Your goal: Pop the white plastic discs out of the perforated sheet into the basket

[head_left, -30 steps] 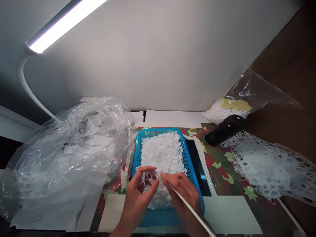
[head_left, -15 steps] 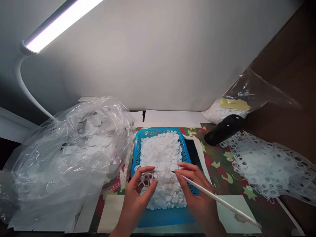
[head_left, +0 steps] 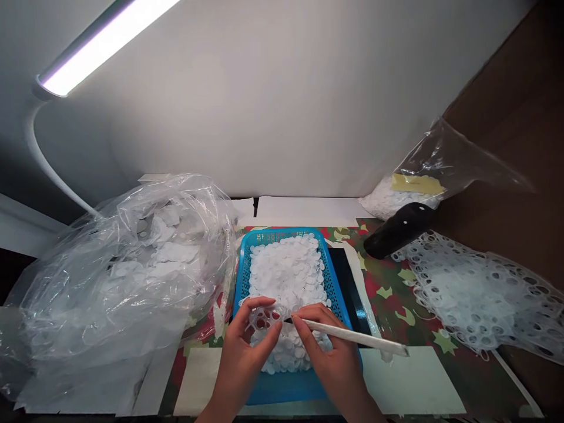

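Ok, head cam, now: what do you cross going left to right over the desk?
Clear plastic bag of white scraps → blue mesh tray of white discs → black handle-shaped object → punched white sheet

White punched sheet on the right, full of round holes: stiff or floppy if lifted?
Probably floppy: the white punched sheet lies in soft rumples with a wavy edge. Its many round holes suggest it is light for its size, and the thin webs between them may tear easily. A similar holed white scrap in the left hand seems to bend readily.
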The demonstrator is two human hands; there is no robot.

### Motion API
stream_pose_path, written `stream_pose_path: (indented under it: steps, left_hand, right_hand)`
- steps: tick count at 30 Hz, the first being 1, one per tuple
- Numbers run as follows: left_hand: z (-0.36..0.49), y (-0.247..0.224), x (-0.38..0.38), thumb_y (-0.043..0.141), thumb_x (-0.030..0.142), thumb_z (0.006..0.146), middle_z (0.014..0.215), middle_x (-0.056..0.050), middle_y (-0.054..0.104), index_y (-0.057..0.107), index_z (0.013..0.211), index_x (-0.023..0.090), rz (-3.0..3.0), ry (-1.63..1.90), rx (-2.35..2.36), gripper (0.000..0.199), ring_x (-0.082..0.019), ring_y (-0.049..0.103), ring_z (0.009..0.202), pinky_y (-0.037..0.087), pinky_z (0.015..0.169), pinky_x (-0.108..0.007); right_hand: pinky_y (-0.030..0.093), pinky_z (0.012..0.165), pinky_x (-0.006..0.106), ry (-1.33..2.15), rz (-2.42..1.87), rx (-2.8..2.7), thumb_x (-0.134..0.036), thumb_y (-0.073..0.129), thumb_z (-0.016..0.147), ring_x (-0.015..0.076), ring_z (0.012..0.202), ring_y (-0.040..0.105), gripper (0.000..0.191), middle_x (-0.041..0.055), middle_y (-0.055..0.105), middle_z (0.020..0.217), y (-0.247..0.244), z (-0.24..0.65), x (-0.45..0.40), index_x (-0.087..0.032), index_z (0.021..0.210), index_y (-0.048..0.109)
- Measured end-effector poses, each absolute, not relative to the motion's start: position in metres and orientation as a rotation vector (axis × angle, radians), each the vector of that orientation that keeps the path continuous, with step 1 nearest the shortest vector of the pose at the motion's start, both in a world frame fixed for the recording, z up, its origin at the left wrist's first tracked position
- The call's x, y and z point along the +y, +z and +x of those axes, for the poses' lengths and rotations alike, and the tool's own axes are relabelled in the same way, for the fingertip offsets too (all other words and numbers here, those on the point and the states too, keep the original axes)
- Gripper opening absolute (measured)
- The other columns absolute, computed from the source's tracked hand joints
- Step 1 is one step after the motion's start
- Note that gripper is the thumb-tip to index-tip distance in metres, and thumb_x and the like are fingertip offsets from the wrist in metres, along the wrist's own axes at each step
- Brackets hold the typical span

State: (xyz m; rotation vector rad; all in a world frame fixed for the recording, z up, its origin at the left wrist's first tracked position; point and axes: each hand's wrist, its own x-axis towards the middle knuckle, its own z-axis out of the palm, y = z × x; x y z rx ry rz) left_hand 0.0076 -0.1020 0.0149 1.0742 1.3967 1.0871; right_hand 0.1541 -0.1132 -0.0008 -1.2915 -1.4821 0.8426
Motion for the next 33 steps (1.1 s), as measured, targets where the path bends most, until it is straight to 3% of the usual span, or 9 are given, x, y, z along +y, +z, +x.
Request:
stream_pose_path:
  steps: [21,33]
  left_hand:
    - [-0.001,0.003,-0.101,0.076,0.029,0.069,0.082,0.002,0.065,0.061,0.095,0.022,0.978,1.061,1.336,0.03,-0.013,0.064,0.073,0.052,0.067,-0.018]
    - [-0.001,0.002,-0.102,0.078,0.03,0.068,0.085,0.001,0.064,0.062,0.095,0.023,0.921,1.084,1.36,0.032,-0.011,0.061,0.073,0.05,0.066,-0.016]
  right_hand:
    - [0.044,0.064,0.021,0.838,-1.389,-1.579,-0.024,0.048,0.093,0.0127,0.069,0.059,0.016,-0.0009,0.06,0.075,-0.005,0.142,-0.114,-0.021,0.081,0.059]
    - [0.046,0.069,0.024,0.817,-1.384,-1.759,-0.015,0.042,0.094,0.0153,0.078,0.056,0.019,0.0022,0.056,0.082,-0.002,0.141,-0.11,-0.021,0.082,0.055]
